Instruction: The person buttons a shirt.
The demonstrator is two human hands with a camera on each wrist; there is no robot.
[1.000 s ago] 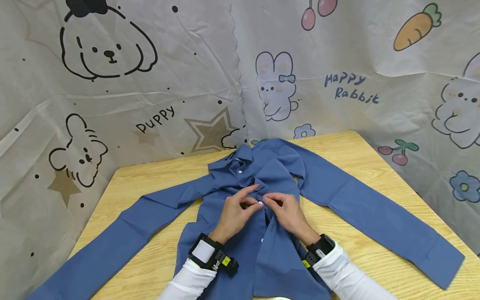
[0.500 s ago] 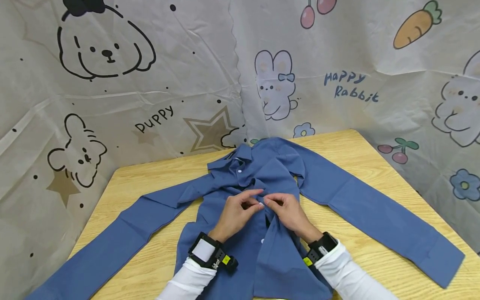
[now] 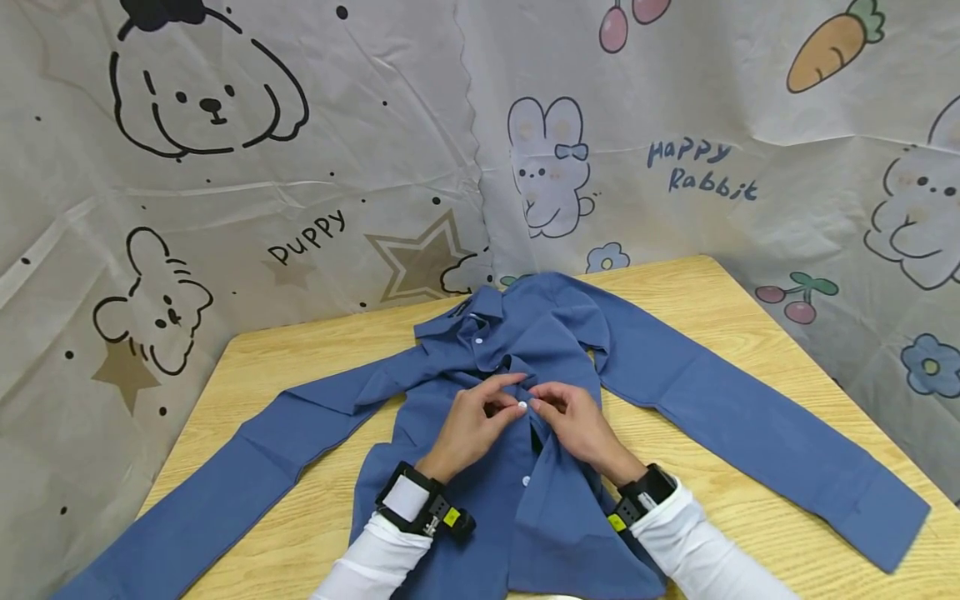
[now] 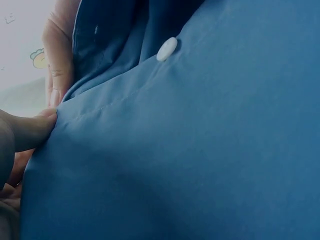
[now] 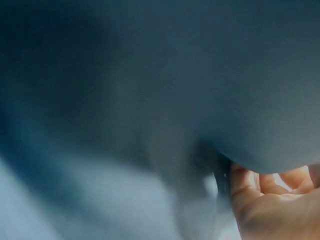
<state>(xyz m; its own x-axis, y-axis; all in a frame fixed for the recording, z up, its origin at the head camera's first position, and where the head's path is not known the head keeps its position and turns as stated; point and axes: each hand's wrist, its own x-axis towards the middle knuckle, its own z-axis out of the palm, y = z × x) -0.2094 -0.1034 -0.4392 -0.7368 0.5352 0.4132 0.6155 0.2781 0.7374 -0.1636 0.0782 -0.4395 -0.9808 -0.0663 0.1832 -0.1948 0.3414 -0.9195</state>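
A blue long-sleeved shirt (image 3: 558, 508) lies spread front up, with its collar toward the back. My left hand (image 3: 461, 429) pinches the front edge at mid-chest, its thumb tip right beside a white button (image 3: 522, 405). From the other side, my right hand (image 3: 585, 425) pinches the overlapping front edge between thumb and forefinger, close to the same button. Below the hands another white button (image 3: 526, 481) shows beside a dark gap. In the left wrist view, a thumb (image 4: 35, 131) presses the cloth edge, and a buttonhole (image 4: 96, 31) shows on the other edge. Blurred cloth fills most of the right wrist view.
The shirt lies on a light wooden table (image 3: 292, 354). Its sleeves stretch out to both sides, the right sleeve (image 3: 750, 417) reaching near the table's right edge. A printed curtain (image 3: 420, 108) hangs behind. Near the collar a fastened white button (image 3: 478, 341) shows.
Both hands stay at nearly the same place on the shirt front. The white button shows more fully between the thumbs now. The head view has shifted slightly.
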